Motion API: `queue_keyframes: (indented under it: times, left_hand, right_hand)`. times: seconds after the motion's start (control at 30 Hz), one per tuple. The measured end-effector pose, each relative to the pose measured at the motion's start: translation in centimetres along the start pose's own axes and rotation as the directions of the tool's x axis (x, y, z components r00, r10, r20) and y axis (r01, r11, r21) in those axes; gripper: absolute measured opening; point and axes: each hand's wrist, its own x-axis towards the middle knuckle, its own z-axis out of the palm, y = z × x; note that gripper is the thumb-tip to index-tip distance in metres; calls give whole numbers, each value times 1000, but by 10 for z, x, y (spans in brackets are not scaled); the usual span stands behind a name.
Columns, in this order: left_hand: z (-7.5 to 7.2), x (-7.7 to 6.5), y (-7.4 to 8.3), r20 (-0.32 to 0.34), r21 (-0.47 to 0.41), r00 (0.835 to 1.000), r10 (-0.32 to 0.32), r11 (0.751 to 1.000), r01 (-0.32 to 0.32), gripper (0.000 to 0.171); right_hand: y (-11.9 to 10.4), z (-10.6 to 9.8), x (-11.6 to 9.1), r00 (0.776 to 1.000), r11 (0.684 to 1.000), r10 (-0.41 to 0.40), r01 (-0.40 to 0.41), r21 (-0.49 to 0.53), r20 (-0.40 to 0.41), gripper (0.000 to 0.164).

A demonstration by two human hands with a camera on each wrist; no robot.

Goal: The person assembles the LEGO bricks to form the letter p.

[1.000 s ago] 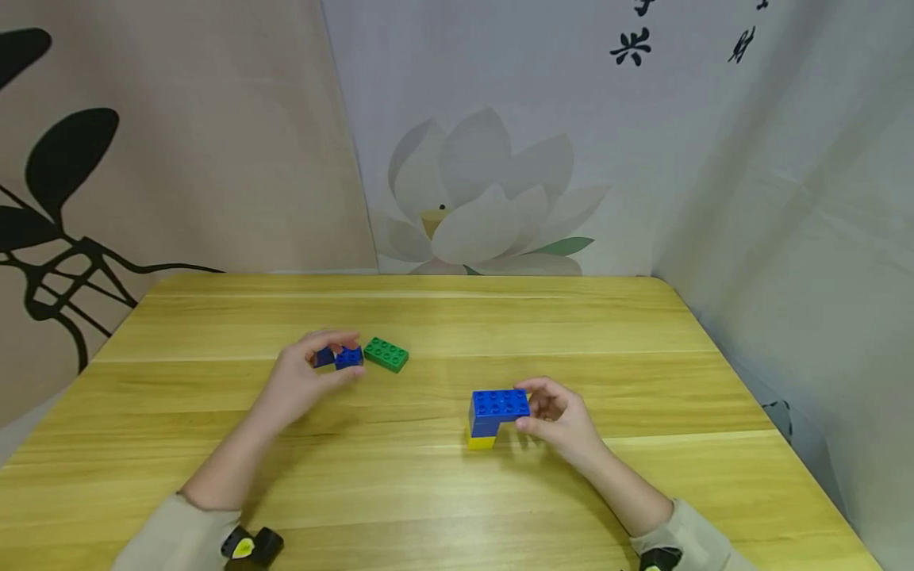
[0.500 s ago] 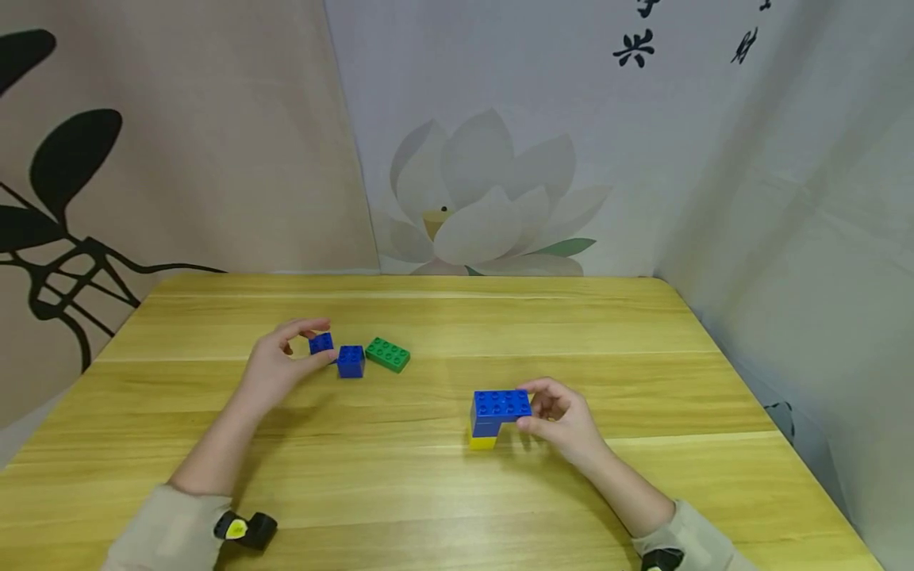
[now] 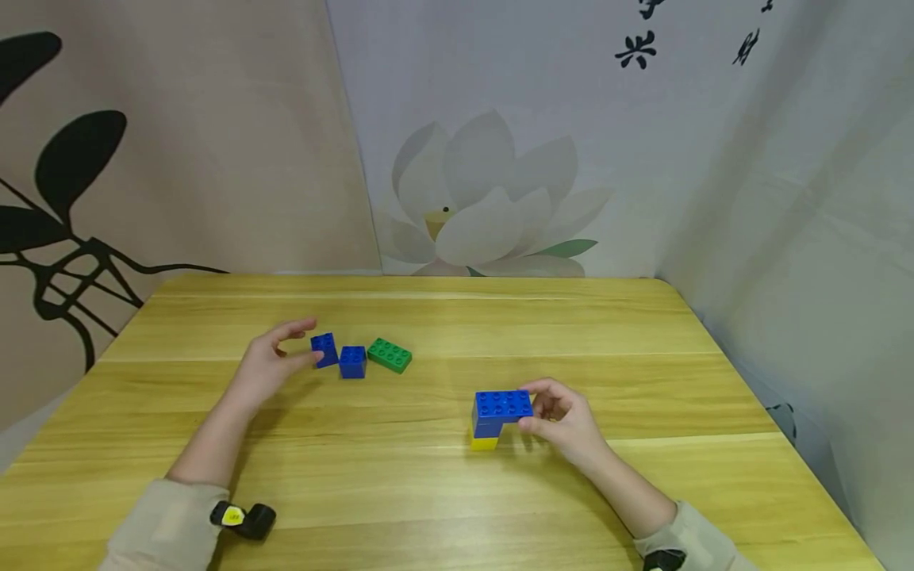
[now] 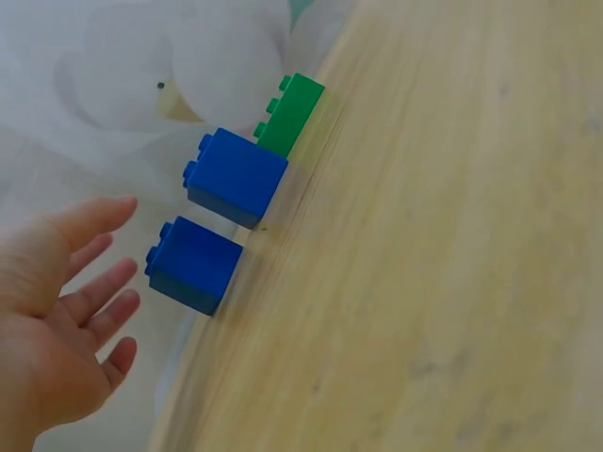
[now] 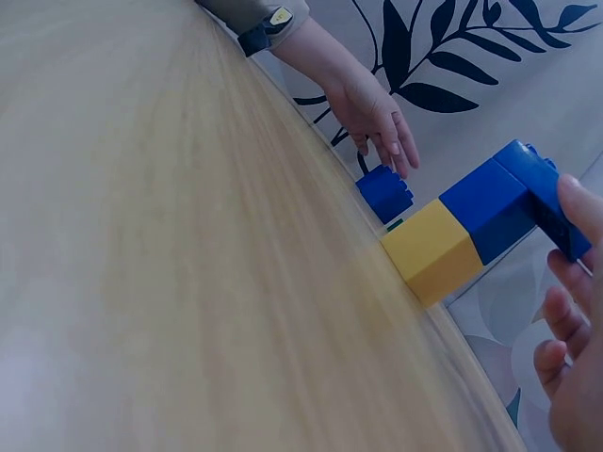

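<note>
Left of centre in the head view, I see the left hand (image 3: 267,366) with its grip released, just beside a small blue block (image 3: 324,350); the left wrist view shows them apart. Rightward sit a second blue block (image 3: 353,363) and a green brick (image 3: 389,355), in a row on the wooden table (image 3: 400,492). Right of centre and lower, I watch the right hand (image 3: 568,424) pinch the right end of a long blue brick (image 3: 502,404), which overhangs a blue cube (image 3: 489,430) stacked on a yellow block (image 3: 484,444).
</note>
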Motion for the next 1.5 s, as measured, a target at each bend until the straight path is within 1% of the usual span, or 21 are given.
queue_keyframes:
  times: [0.13,0.33,0.5,0.7,1.03,1.27,1.37,1.5]
  left_hand:
    - [0,1,-8,25,-13,999,-30,999,31,58]
    - [3,1,-17,42,-49,995,-87,995,89,59]
    - [8,0,-22,46,-77,994,-104,991,107,60]
    - [11,0,-25,33,-72,994,-108,991,111,58]
    - [12,-1,-24,-5,-72,993,-122,990,121,52]
    - [12,0,-26,-30,-98,993,-110,989,107,51]
    - [11,0,-24,-50,-89,994,-98,992,93,51]
    - [9,0,-16,-82,-56,994,-79,996,74,50]
  right_hand:
    - [1,0,-1,1000,1000,-1,1,-1,0,32]
    - [3,-1,-2,1000,1000,-3,3,3,4,32]
    - [4,-1,-2,1000,1000,-5,5,-2,7,33]
    - [4,0,-1,1000,1000,3,-3,-7,11,34]
    - [5,0,-1,1000,1000,7,-7,2,8,33]
    - [5,-1,0,1000,1000,11,-11,8,13,34]
    - [3,0,0,1000,1000,12,-12,7,11,34]
    - [2,0,0,1000,1000,9,-9,12,13,33]
